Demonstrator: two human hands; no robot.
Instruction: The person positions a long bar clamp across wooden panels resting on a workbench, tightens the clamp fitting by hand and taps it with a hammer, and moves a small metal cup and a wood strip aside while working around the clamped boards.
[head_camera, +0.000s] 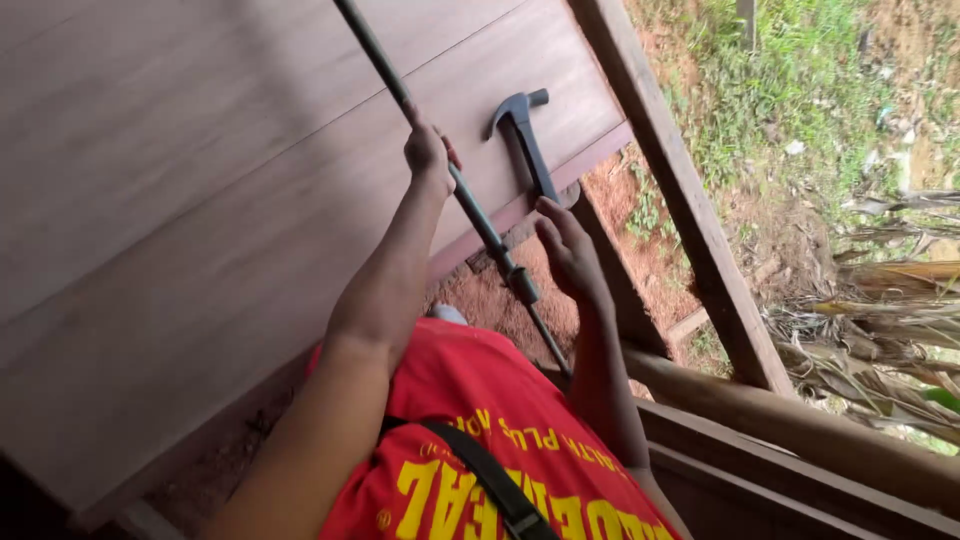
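The big brown board (200, 200) fills the view from nine to twelve o'clock, lying flat as a work surface, its lower edge running from six o'clock up toward one. Beyond it, at two to four o'clock, wooden beams (690, 210) frame bare red soil and grass (790, 90) below. Our red shirt (470, 430) sits at six o'clock. A long thin metal rod (480, 225) crosses the board's edge diagonally from twelve o'clock down toward our body; it seems held at this slant so it can bear against the board's edge. Our left hand (428, 152) is clamped around the rod near the centre. Our right hand (568, 250), fingers loosely spread, closes on nothing; it hovers just right of the rod and touches, or nearly touches, the handle end of the hammer (525, 135), which rests on the board at one o'clock, close to reach.
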